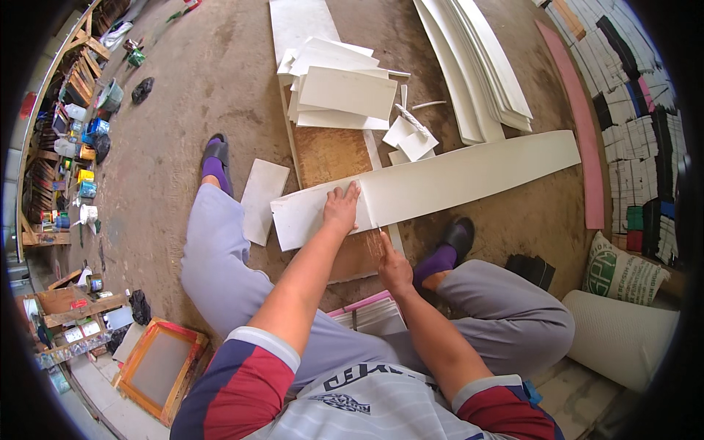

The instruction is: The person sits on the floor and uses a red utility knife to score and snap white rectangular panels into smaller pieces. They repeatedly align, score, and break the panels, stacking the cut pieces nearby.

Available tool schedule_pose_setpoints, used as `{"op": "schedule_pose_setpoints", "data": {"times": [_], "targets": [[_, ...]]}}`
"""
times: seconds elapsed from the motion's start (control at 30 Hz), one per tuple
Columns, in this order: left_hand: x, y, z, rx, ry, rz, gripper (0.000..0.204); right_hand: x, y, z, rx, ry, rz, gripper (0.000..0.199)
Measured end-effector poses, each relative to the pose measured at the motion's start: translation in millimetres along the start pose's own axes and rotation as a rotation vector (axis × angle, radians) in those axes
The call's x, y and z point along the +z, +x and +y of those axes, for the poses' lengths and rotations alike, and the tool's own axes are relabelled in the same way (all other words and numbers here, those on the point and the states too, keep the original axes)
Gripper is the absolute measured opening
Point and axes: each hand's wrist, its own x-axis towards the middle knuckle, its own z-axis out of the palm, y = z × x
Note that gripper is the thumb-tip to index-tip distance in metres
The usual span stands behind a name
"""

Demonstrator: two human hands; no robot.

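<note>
My left hand (342, 210) lies flat with fingers stretched out, pressing on a short white rectangular sheet (304, 213). That sheet sits over the left end of a long white strip (469, 176), which reaches away to the right. My right hand (394, 267) is closed at the strip's near edge, beside the short sheet's right edge. From its fingers a slim pointed tool (378, 229), like a cutter, touches that edge; most of it is hidden. Under the strip lies a worn brown board (334, 152) with scratch marks.
Cut white sheets (348, 92) are piled beyond the board, with scraps (412, 138) beside them. Long white strips (477, 73) lie stacked far right, near a pink strip (576, 125). One loose white piece (264, 202) lies left. A sack (622, 271) and white roll (620, 337) stand right.
</note>
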Motion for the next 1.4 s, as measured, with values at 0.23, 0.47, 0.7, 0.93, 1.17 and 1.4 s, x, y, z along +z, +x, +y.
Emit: {"op": "schedule_pose_setpoints", "data": {"times": [0.23, 0.47, 0.7, 0.93, 1.17, 1.4], "targets": [[-4, -3, -3, 0.018, -0.004, 0.022, 0.114, -22, 93, -38, -0.093, 0.015, 0.127, 0.073], [-3, -5, -4, 0.017, -0.049, 0.050, 0.112, -23, 136, -54, -0.096, 0.011, 0.094, 0.067], [0, -4, -7, 0.016, -0.084, 0.036, 0.105, -26, 134, -60, -0.091, 0.011, 0.062, 0.066], [-3, -2, -4, 0.019, -0.030, -0.001, 0.108, -32, 137, -63, -0.072, 0.047, 0.002, 0.066], [0, -1, -3, 0.013, -0.031, -0.001, 0.115, -29, 96, -53, -0.049, -0.009, -0.041, 0.066], [-1, -3, -3, 0.005, -0.022, -0.018, 0.116, -14, 48, -38, 0.018, -0.012, -0.057, 0.062]]}}
